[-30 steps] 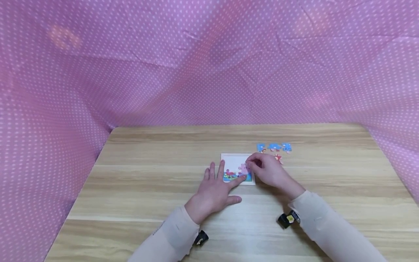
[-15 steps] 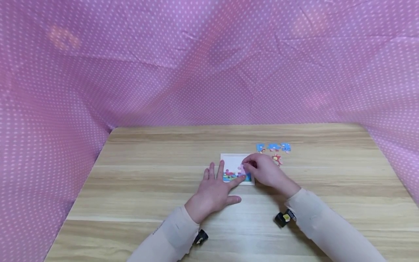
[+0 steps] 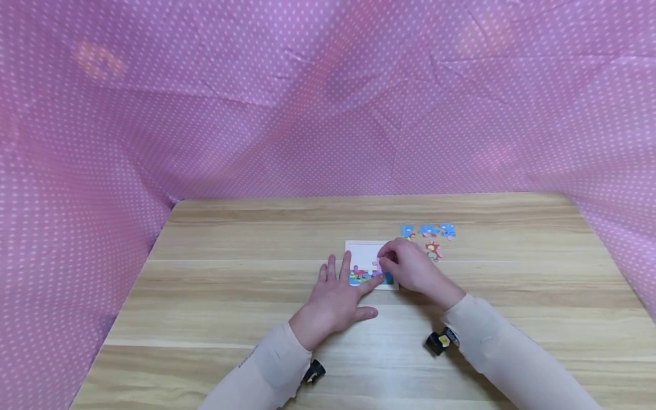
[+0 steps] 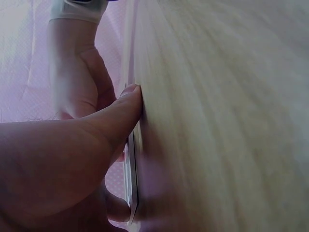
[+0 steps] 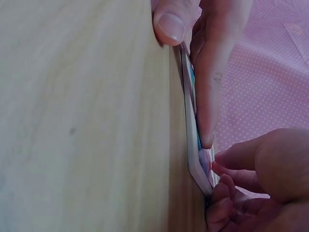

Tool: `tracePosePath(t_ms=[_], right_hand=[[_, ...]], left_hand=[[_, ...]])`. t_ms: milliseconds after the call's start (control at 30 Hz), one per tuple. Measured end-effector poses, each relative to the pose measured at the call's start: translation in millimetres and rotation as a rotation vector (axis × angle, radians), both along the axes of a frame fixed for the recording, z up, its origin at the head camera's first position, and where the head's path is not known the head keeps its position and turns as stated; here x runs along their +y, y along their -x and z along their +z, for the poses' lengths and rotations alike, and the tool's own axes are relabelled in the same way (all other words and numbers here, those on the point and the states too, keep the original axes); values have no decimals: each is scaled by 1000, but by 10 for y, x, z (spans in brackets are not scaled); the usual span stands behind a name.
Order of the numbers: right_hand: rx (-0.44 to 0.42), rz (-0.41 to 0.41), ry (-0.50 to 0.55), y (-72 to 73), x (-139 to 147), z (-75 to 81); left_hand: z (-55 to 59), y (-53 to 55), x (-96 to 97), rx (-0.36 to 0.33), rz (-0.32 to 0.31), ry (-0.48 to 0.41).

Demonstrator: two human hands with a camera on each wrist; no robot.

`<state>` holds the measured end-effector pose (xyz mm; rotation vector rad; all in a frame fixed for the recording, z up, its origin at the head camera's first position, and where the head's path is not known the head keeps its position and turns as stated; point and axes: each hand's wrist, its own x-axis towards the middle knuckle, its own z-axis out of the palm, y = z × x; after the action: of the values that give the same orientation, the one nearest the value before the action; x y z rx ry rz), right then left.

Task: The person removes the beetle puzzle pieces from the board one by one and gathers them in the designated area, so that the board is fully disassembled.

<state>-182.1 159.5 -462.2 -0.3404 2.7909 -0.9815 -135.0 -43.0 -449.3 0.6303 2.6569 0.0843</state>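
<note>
A small white-framed puzzle board (image 3: 363,253) lies on the table, its near part covered by colourful pieces (image 3: 360,276). My left hand (image 3: 333,302) is spread with straight fingers. Its index finger rests on the near right of the board, and its thumb (image 4: 128,104) lies on the table just in front. With thumb and index finger, my right hand (image 3: 417,270) pinches a pink puzzle piece (image 3: 376,265) at the board's right side. That piece is mostly hidden behind the fingers. In the right wrist view, the right fingertips (image 5: 223,158) are right at the board's surface.
Behind the right hand lie loose blue puzzle pieces (image 3: 429,230) in a row, with a red sun piece (image 3: 433,250) closer in. The wood-grain table (image 3: 230,285) extends around the board. A pink dotted cloth (image 3: 328,114) hangs behind and at both sides.
My right hand has shifted slightly left over the board with the pink puzzle piece, uncovering more of the red sun piece. My left hand has stayed in place.
</note>
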Motion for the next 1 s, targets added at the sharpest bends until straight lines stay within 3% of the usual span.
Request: tracePosePath(t_ms=[367, 1000], right_hand=[[7, -57, -3, -11, -28, 45], [-7, 42, 76, -10, 83, 115]], left_hand=[[-4, 11, 2, 5, -2, -2], [17, 18, -9, -20, 7, -8]])
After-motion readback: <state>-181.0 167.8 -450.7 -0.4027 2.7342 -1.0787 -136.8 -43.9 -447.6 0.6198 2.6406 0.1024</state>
